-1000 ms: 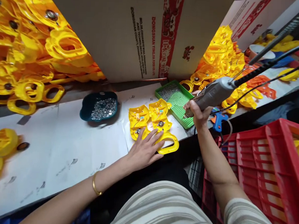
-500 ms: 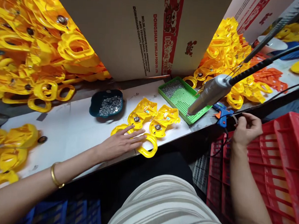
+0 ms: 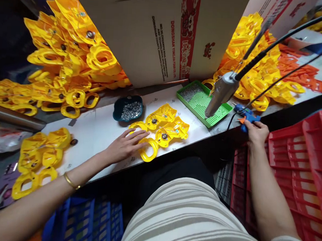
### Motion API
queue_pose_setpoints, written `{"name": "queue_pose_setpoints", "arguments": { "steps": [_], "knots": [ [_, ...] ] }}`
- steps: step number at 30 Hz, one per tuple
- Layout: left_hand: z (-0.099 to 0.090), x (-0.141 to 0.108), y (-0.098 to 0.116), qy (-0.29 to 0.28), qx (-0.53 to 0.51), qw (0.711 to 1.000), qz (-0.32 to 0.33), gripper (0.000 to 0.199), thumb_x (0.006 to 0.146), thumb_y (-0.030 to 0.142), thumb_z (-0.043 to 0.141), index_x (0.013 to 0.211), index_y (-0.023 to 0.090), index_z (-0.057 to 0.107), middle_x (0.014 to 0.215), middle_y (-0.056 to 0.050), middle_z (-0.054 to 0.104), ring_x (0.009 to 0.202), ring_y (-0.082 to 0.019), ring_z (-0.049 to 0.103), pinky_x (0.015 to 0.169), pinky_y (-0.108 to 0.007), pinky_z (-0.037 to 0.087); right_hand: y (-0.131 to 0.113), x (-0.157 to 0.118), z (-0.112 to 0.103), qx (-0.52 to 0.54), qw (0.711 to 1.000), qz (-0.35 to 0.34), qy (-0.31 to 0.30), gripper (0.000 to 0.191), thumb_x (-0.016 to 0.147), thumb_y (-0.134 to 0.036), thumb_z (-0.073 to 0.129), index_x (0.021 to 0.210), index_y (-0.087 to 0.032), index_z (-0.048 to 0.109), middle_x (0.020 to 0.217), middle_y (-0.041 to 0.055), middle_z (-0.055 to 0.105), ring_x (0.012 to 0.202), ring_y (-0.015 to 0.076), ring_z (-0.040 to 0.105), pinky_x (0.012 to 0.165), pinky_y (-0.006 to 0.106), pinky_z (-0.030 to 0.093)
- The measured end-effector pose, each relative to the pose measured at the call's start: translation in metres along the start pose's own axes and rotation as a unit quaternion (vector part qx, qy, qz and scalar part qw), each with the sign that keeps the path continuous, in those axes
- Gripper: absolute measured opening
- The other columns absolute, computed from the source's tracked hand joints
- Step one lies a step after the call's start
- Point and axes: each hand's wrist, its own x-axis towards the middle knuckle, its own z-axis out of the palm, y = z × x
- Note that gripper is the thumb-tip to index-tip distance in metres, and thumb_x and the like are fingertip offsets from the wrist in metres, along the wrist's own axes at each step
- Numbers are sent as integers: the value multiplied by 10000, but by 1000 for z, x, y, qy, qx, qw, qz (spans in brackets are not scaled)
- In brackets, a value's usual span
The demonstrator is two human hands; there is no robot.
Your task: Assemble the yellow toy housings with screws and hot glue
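My left hand (image 3: 128, 144) has its fingers spread over the ring-shaped end of a yellow plastic shell (image 3: 148, 150), apparently touching it. A second yellow shell (image 3: 161, 115) lies just behind it; each has a round metal part and thin wires inside. At the table's front edge, my right hand (image 3: 258, 133) is closed at the handle of a blue hot glue gun (image 3: 244, 112) with an orange trigger. The fingertips on the handle's far side are hidden. The gun's nozzle points up and left, towards the green tray (image 3: 216, 123).
A dark bowl of small screws (image 3: 128, 108) sits behind the shells. A grey hanging screwdriver (image 3: 223, 93) reaches over the green tray. Yellow shells are heaped left (image 3: 73, 60) and right (image 3: 249, 64) of a tall carton (image 3: 159, 38). A red crate (image 3: 295, 158) stands at right.
The view has shifted left. My right hand has moved from beside the glue gun onto its handle, and the gun has turned. My left hand stays by the shells, which have shifted and turned slightly.
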Motion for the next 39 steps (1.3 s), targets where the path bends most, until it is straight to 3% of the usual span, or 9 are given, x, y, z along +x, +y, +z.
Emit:
{"name": "queue_pose_setpoints", "arguments": {
  "steps": [4,8,12,15,19,24,31,35,39],
  "knots": [
    [16,11,40,74,-24,988,-131,484,914,433,512,1343,211,541,1494,-136,421,1374,-300,393,1105,-490,291,-3,-30,-16,97,994,49,-14,307,588,-262,792,734,-153,544,732,-63,550,597,34,502,536,132,475],
    [32,23,69,72,-32,987,-137,647,891,544,522,1439,214,428,1526,-135,372,1417,-312,318,1162,-529,126,-21,-71,-38,156,974,126,-102,323,649,-382,770,783,-158,579,693,-42,559,568,59,540,521,181,529],
    [45,21,68,82,-37,988,-122,502,959,418,441,1423,226,446,1503,-106,418,1412,-271,336,1181,-524,55,-51,-113,-51,244,943,139,-177,262,665,-312,745,850,-181,612,673,-54,567,596,56,568,568,177,551],
    [50,13,61,92,-49,988,-112,456,968,348,426,1407,229,469,1496,-89,432,1409,-262,343,1191,-514,51,-74,-147,-60,283,938,119,-163,212,627,-214,714,805,-184,605,687,-50,595,595,60,577,572,183,554],
    [44,7,55,99,-91,985,-106,517,930,425,494,1399,207,479,1511,-127,399,1410,-292,332,1183,-539,87,-98,-200,-79,214,971,47,-97,229,620,-265,724,800,-194,602,740,-30,621,639,102,609,605,260,583],
    [21,43,55,120,-132,971,-159,545,930,477,479,1396,194,473,1518,-151,379,1418,-297,318,1164,-555,136,-102,-255,-83,92,974,-2,-208,308,746,-386,675,991,-211,613,821,34,664,653,159,641,518,275,533],
    [19,129,81,105,-164,963,-188,780,897,626,437,1464,97,349,1545,-194,303,1461,-299,233,1184,-569,53,-86,-255,-52,-40,921,52,-383,385,841,-476,616,1061,-161,586,861,69,681,507,111,584,459,266,506],
    [29,147,93,73,-183,954,-227,795,887,624,456,1468,94,340,1544,-193,306,1458,-298,244,1187,-571,32,-78,-232,-41,-62,889,104,-443,415,842,-507,603,1107,-192,546,1112,118,637,735,175,678,447,267,557],
    [31,149,98,61,-185,946,-260,809,867,597,514,1486,117,311,1530,-188,337,1451,-293,265,1187,-560,-36,-71,-212,-36,-63,856,146,-493,398,857,-514,579,1081,-190,529,1068,105,635,653,143,656,385,224,514]
  ]
}}
